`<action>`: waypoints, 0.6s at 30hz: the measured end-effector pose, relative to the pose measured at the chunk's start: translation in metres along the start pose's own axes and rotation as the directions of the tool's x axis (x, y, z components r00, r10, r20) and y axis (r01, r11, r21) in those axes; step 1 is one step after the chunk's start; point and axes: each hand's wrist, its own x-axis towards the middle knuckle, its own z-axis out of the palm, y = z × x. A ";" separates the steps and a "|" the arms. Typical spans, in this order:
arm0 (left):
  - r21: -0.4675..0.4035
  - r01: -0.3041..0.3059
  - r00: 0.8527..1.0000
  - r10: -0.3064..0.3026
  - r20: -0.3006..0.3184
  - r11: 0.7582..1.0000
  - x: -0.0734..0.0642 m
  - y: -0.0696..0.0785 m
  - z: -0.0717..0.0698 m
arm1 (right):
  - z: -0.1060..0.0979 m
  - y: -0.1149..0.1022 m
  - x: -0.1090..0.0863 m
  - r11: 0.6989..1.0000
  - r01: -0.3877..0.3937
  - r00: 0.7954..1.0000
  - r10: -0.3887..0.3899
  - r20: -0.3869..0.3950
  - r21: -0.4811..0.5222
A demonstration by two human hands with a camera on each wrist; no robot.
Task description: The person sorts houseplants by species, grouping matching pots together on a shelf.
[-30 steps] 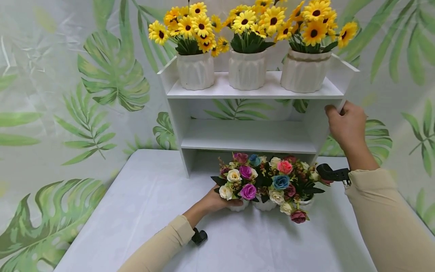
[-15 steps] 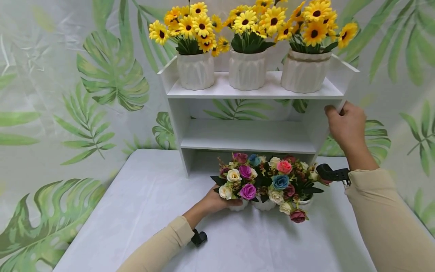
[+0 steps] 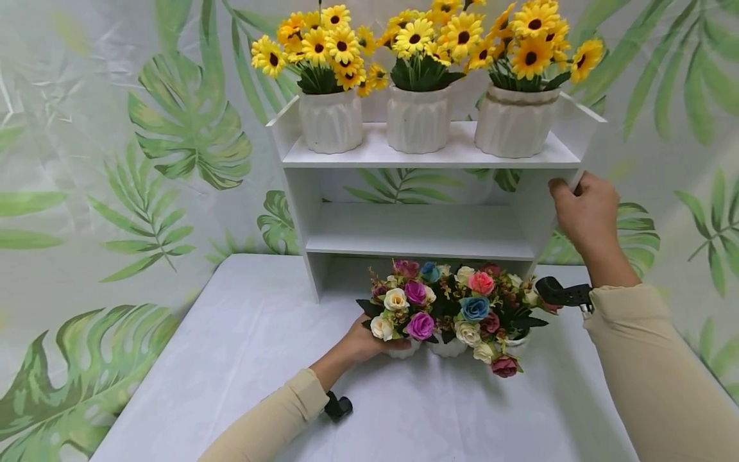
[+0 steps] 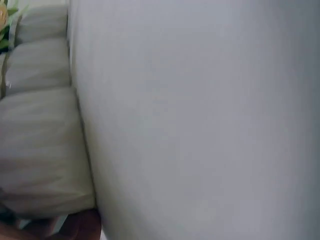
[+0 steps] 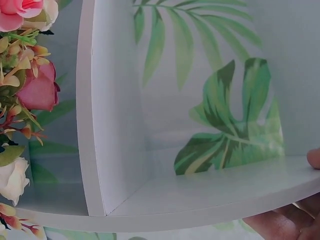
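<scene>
Low on the bench (image 3: 271,346), at the near side of the white shelf (image 3: 421,232), the left pot (image 3: 406,352) is gripped by the left hand (image 3: 364,340), with the thumb laid across its front; the other fingers are mostly hidden by roses (image 3: 420,326). Just to its right, the middle pot (image 3: 448,349) and the right pot (image 3: 518,346) are seen in a row. The white shelf's right side board is pinched by the right hand (image 3: 587,208), and pots of yellow flowers (image 3: 418,122) are held up on top. The step in hand looks like one of holding: the left pot is gripped while the white shelf is steadied. For any next move, a low, gentle push seems to be called for, since roses could be caught on the board above, and the top pots could be shaken.
</scene>
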 end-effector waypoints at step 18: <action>0.033 0.053 0.982 -0.046 -0.186 0.998 -0.061 0.049 -0.079 | 0.000 0.002 0.001 0.998 0.027 1.000 -0.026 -0.011 0.064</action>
